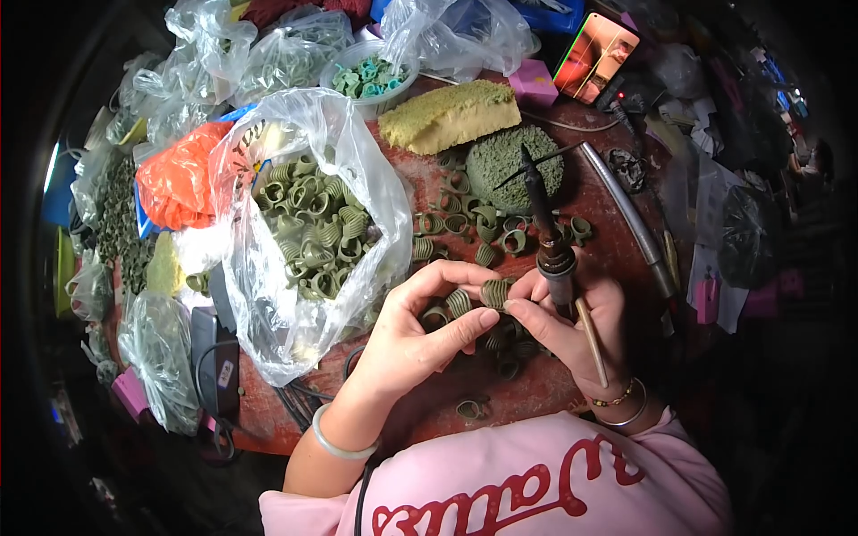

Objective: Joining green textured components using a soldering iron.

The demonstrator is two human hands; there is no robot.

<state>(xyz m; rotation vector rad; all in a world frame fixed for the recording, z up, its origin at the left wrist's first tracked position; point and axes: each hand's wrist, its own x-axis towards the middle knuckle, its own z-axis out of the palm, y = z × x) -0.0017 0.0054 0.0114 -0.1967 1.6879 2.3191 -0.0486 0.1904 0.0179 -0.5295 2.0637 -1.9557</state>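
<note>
A small green ribbed ring (497,293) is pinched between the fingertips of both my hands. My left hand (420,317) curves round from the left, with its thumb and forefinger at the ring. My right hand (585,326) touches the ring's right side with its thumb and fingertips. Out of the right hand rises a dark pen-like tool (542,210) with a metal collar and a thin pointed tip; its lower end is hidden by the fingers. A thin brown stick (593,341) lies across that hand. More green ribbed rings (458,304) lie under and beside the left fingers.
Left stands an open clear plastic bag (371,170) full of green rings. Beyond my hands are a rough green ball (514,170), a yellow-green foam block (451,116) and a tub of green bits (411,67). A silver tube (626,210) and a lit phone (597,55) lie right.
</note>
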